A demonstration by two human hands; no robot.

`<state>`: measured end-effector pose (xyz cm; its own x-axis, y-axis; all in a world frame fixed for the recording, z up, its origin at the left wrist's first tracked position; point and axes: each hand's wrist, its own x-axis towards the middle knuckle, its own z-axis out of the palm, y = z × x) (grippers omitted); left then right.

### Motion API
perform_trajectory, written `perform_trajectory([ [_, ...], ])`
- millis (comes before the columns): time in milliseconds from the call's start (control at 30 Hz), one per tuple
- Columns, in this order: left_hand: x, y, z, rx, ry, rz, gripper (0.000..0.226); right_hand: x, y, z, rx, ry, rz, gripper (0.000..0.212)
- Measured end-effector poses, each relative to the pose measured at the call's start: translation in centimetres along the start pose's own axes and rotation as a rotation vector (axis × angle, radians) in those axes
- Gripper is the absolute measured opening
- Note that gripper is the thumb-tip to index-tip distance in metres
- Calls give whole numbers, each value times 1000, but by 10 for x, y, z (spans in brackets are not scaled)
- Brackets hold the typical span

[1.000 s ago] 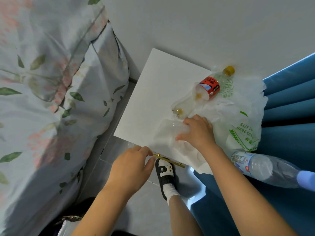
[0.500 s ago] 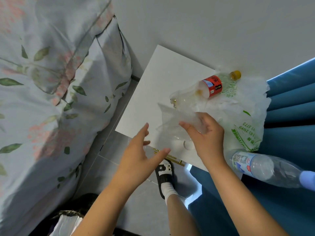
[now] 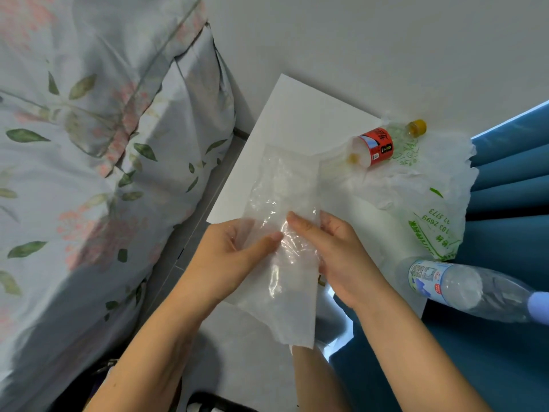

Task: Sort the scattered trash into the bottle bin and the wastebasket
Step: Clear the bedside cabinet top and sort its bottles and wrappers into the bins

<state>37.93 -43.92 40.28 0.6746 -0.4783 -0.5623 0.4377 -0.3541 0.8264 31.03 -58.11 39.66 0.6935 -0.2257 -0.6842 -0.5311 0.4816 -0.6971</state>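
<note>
— While both hands stay nearest the camera, what are they doing?
— The left hand (image 3: 234, 257) and the right hand (image 3: 332, 251) each pinch a clear plastic bag (image 3: 282, 233), thumb against fingers, holding it up above the near edge of the white surface (image 3: 297, 120). The bag hangs between them, its lower end drooping toward the person.
— What lies to the right of the hands?
— A clear water bottle (image 3: 466, 288) with a blue-and-white label and a pale blue cap lies on its side at the near right corner of the surface, its cap end reaching out over the blue curtain (image 3: 511, 162).
— And farther out?
— A crumpled white plastic bag with green print (image 3: 430, 203) is spread over the right side of the surface. At its far edge lies a clear bottle with a red label (image 3: 383, 144) and a yellow cap, on its side, cap pointing right.
— Anything on the left?
— A bed with a floral, leaf-patterned cover (image 3: 89, 173) fills the left side, with a narrow strip of grey floor between it and the surface. A plain wall (image 3: 356, 40) stands at the far end.
— Either bin?
— I cannot tell where they are.
</note>
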Motion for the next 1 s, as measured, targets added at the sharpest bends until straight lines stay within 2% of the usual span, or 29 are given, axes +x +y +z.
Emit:
perform_trajectory([
  [33, 0, -3, -3, -14, 16, -19, 25, 2, 0, -4, -40, -16, 1, 41],
  [133, -2, -9, -9, -80, 45, -49, 10, 4, 0, -15, -81, -119, 15, 13],
  [300, -9, -19, -11, -74, 89, -36, 9, -1, 6, -17, -89, -284, 115, 34],
  [433, -11, -23, -8, -101, 145, -17, 9, -3, 14, -11, -183, -285, 104, 39],
  [600, -12, -27, -1, -113, 271, -52, 6, -1, 20, -6, -164, -151, -62, 32],
  [633, -11, -30, -2, -149, 288, -105, 12, 0, 20, -6, -136, -112, -98, 33],
  [700, -8, -31, -7, -374, 252, -256, 30, 3, 20, -9, -131, -23, -188, 42],
  [767, -9, -28, -14, -637, 151, -414, 61, 7, 23, -14, -236, 39, -299, 50],
  [833, -12, -23, -19, -730, 13, -514, 86, 10, 28, -16, -372, 61, -399, 53],
  [867, -15, -21, -19, -727, -52, -524, 89, 12, 31, -16, -450, 69, -455, 54],
  [933, -18, -18, -16, -667, -120, -479, 85, 13, 35, -14, -626, 75, -602, 55],
  [1000, -18, -20, -10, -589, -113, -383, 64, 15, 40, -14, -753, 64, -732, 52],
])
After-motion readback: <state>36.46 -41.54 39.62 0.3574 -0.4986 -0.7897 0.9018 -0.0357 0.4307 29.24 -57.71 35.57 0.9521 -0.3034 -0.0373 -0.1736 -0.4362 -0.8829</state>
